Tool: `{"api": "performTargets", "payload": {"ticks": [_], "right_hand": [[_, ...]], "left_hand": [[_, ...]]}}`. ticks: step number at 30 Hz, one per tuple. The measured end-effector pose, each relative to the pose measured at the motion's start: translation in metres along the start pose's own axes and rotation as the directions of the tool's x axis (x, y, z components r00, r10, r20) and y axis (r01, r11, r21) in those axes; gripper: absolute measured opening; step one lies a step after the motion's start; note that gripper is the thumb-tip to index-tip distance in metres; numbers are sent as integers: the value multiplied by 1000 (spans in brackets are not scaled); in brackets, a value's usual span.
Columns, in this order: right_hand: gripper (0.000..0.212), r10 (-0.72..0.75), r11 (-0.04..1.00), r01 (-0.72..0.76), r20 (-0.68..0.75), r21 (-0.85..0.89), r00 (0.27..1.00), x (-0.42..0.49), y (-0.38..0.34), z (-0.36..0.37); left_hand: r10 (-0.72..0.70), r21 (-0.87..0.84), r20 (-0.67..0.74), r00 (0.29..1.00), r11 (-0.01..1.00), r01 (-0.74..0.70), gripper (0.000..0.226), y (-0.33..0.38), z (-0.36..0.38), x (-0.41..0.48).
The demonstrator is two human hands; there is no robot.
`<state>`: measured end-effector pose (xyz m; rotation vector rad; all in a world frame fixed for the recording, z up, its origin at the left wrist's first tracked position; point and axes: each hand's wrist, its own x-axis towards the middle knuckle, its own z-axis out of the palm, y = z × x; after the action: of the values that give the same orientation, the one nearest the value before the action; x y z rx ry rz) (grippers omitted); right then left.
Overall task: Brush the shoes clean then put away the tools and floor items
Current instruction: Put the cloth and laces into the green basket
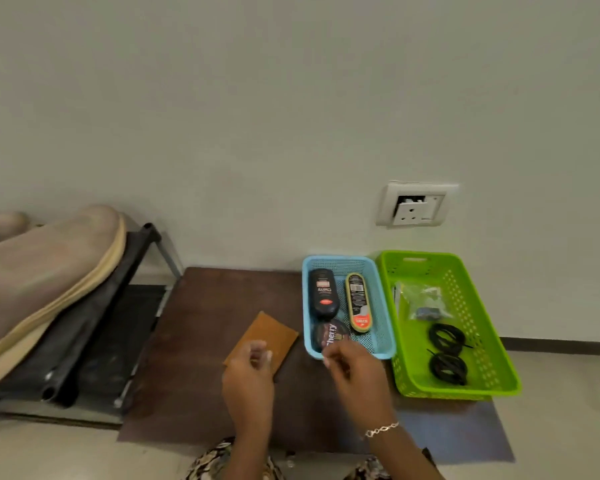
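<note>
**Brown cloth at the left hand: put-away stage judged to be in progress**

1. Step in hand. No brush is in view and no shoe is being worked, so the brushing is judged finished and the tidying of tools under way.

2. Hands. The left hand [248, 367] hovers with loosely curled fingers and nothing seen in it. The right hand [355, 370], with a bracelet [381, 428] at the wrist, has its fingertips bunched together. Whether they pinch anything small cannot be told.

3. Task item. The brown cloth [269, 332] lies flat on the dark mat [201, 341], directly beneath and just beyond the left fingers. Contact cannot be confirmed.

4. Beyond the right hand. The blue basket [383, 306] sits with its near corner just past the right fingertips. It holds a round polish tin [331, 332] nearest the hand, with a black bottle [323, 294] and a sponge applicator [358, 303] behind it.

5. Further right. The green basket [478, 306] touches the blue one and holds coiled black laces [447, 353] and a plastic bag [421, 301].

6. Far left. The beige shoes [45, 271] rest on a black rack [94, 337], well apart from both hands.

7. Next move, as judged. The left hand should close on the cloth and carry it rightward into a basket. The blue one has little free floor, so the cloth may need folding first.
</note>
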<state>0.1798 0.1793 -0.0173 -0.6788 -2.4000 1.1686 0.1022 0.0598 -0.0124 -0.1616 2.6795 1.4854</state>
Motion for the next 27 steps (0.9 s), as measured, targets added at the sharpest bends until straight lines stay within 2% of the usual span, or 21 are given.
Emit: {"api": "performTargets", "payload": {"ticks": [1,2,3,4,6,9,12,16,20,23,25,27], "right_hand": [[21,149,981,-153,48,117,988,-2,-7,15],[25,310,918,-328,113,222,944,-3,-12,31],[26,453,820,-492,194,294,870,-3,-15,45],[25,558,723,-615,259,313,788,-2,-14,61],[22,691,615,-739,264,276,673,2,-13,89],[16,760,636,-767,100,87,642,10,-18,117],[43,778,626,-775,1,-85,628,19,-25,133],[51,818,567,-810,-10,-153,575,24,-29,143],[41,836,543,-828,-7,-139,549,30,-30,141],[26,806,592,-805,19,-39,592,29,-41,134],[17,747,664,-747,29,16,664,25,-50,123],[19,658,752,-658,19,47,753,20,-59,105]], "left_hand": [[-27,17,-15,1000,999,28,11,-9,-5,6],[-52,27,-26,998,998,53,11,-16,-9,12],[-78,29,-33,996,996,79,11,-22,-11,17],[-100,26,-33,994,995,101,12,-25,-12,21],[-128,25,-7,992,991,128,14,-32,-11,30],[-172,29,48,984,985,170,18,-40,-11,43],[-222,33,68,973,975,220,25,-51,-14,51],[-279,33,64,958,960,278,29,-57,-18,56],[-277,18,37,960,961,276,27,-56,-19,53],[-233,15,-4,973,972,233,29,-52,-23,46],[-187,8,-39,982,982,187,29,-47,-28,40],[-148,-15,-69,987,989,147,28,-41,-32,33]]}}
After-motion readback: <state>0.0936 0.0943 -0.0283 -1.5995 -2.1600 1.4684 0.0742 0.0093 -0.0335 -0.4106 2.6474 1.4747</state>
